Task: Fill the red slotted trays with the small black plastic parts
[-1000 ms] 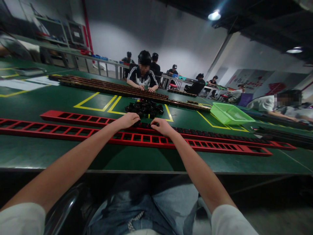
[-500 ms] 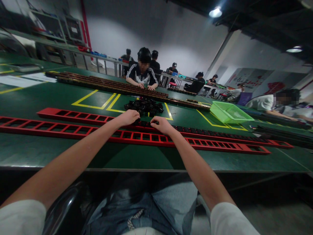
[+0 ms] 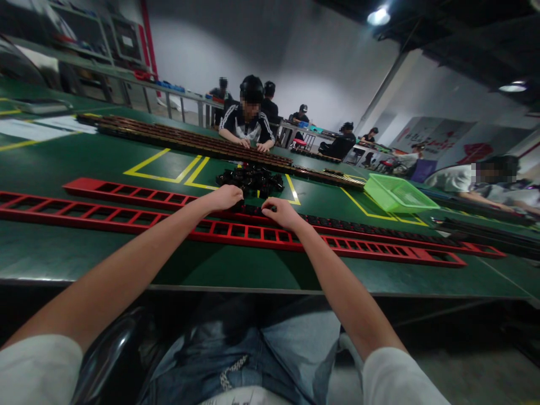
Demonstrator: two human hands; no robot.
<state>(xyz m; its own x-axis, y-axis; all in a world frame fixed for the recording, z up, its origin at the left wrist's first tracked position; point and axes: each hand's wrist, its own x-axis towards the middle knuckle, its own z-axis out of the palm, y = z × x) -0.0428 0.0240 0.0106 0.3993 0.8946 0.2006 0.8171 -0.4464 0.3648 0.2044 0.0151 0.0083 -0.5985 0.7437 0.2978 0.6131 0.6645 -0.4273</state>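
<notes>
My left hand [image 3: 228, 198] is closed over the far red slotted frame [image 3: 122, 191], with its fingertips beside small black parts set in the slots. Just to its right, my right hand [image 3: 280, 213] curls thumb and fingers together at the same frame. Whatever either hand pinches is hidden or too small to name. Black pieces [image 3: 341, 226] fill the slots to the right of my hands, while slots on the left are bare. Beyond my fingers lies a loose heap of shiny black parts [image 3: 251, 180]. A second red slotted frame [image 3: 97, 216] runs nearer to me, under my forearms.
Long brown strips [image 3: 185, 139] lie across the green table [image 3: 177, 270] behind the heap. A light green basket [image 3: 399, 194] stands tilted at the right. Opposite me a person [image 3: 247, 121] works with both hands on the strips. Papers [image 3: 37, 129] lie far left.
The view has shifted slightly. Both hands stay at nearly the same spot on the far red frame, with only slight finger movement.
</notes>
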